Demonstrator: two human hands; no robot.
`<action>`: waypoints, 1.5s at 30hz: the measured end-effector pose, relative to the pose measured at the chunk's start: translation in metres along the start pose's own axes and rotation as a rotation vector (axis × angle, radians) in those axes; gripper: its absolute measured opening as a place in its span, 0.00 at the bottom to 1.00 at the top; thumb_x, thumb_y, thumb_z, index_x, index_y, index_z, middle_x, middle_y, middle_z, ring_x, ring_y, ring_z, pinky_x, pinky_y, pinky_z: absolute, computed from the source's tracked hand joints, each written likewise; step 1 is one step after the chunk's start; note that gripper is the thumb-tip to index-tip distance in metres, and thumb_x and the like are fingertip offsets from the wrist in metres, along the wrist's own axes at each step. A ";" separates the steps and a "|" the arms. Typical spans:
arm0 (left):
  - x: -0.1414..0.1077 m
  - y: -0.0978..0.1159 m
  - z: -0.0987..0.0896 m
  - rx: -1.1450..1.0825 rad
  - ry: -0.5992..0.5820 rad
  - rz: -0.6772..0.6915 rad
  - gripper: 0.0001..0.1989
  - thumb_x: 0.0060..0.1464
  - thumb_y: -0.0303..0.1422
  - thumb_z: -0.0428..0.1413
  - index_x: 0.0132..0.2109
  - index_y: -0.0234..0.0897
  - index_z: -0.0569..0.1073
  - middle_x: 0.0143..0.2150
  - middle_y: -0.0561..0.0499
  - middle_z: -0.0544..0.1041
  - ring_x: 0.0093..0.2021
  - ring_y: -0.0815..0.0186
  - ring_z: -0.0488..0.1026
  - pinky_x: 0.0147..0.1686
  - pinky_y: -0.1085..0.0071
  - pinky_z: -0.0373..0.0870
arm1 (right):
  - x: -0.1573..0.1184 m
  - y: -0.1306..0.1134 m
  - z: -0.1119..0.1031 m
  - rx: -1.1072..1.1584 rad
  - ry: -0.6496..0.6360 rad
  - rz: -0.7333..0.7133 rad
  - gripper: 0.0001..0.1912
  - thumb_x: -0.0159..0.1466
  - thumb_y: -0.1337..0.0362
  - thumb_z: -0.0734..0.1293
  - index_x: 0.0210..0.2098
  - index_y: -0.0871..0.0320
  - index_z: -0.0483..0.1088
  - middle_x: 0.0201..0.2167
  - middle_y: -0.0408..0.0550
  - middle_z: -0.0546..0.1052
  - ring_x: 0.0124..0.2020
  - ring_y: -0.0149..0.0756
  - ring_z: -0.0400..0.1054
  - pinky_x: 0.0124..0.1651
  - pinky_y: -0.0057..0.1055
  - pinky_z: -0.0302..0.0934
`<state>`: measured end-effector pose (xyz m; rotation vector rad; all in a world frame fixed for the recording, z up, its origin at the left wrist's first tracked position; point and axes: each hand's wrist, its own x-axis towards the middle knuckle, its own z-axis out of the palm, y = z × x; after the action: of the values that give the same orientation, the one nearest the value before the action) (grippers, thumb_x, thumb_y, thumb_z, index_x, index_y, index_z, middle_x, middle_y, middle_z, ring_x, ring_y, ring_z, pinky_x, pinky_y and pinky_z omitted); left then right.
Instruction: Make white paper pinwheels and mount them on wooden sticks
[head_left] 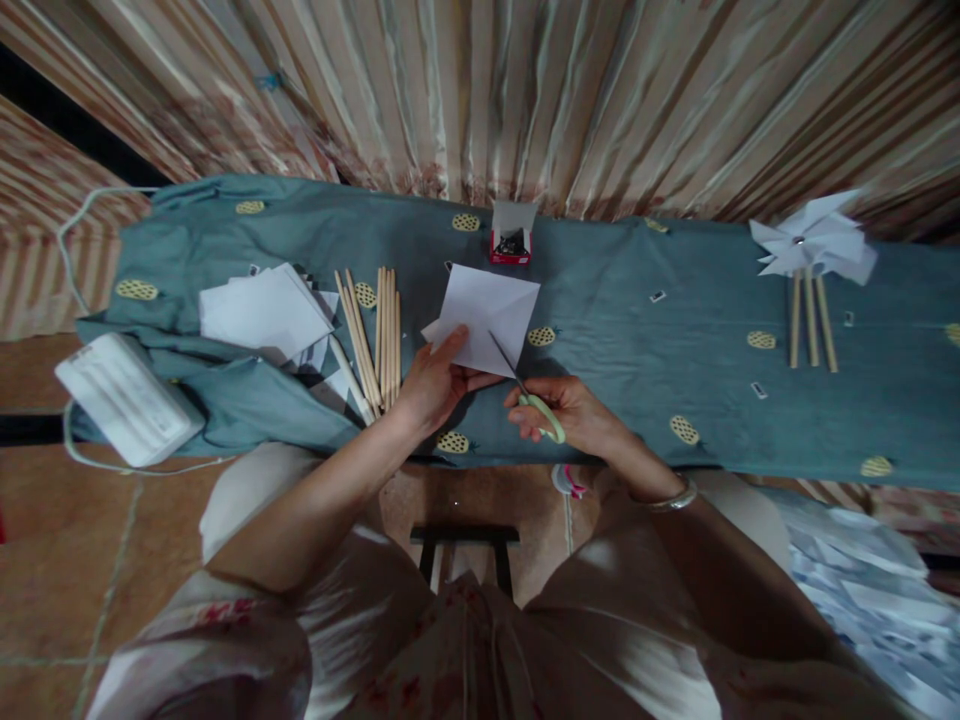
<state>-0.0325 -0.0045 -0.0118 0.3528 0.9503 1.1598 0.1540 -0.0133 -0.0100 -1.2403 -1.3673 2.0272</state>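
Observation:
A square sheet of white paper [491,300] is held above the table by my left hand [437,378], thumb on top and fingers underneath. My right hand [566,408] grips a pair of scissors [545,418] by its light green handles. The scissors' dark blades reach over the lower part of the sheet, pointing up and left; whether they have cut into it I cannot tell. Just beyond the paper stands a small red box [511,250] with its lid up and small dark pieces inside.
Left of my hands lie several wooden sticks [386,330] and a pile of white paper [262,312]. A white power strip [129,398] with a cable rests at the left edge. At far right, white paper pinwheels [814,240] on sticks lie on the teal tablecloth [615,300].

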 end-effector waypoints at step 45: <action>0.007 0.007 -0.002 -0.018 0.032 0.004 0.08 0.60 0.33 0.57 0.44 0.34 0.72 0.36 0.47 0.82 0.41 0.58 0.81 0.50 0.56 0.77 | 0.001 -0.001 -0.005 -0.001 -0.086 0.025 0.24 0.49 0.44 0.77 0.29 0.58 0.72 0.19 0.38 0.73 0.19 0.23 0.64 0.23 0.22 0.62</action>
<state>-0.0382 0.0043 -0.0114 0.3227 0.9669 1.1794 0.1579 -0.0095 -0.0103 -1.1891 -1.3987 2.1200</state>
